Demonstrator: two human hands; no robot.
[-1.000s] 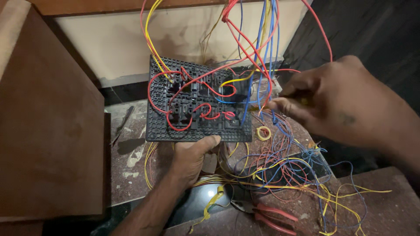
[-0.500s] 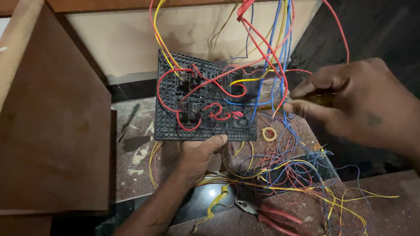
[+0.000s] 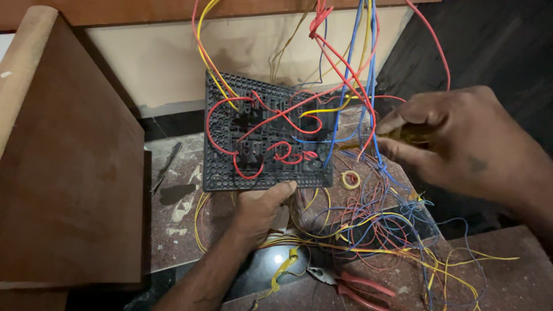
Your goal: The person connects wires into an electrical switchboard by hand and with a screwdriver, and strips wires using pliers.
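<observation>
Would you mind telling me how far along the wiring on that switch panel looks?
Done: red loops already link several switches on the black panel. In hand: the left hand props its bottom edge while the right hand holds a yellow-handled tool at its right side. Left: a tangle of loose wires lies unconnected.

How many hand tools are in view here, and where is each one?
3, perhaps more under the wires: a yellow-handled screwdriver in the right hand; red-handled pliers on the counter at the bottom; a dark tool lying left of the black panel that the left hand steadies.
</observation>
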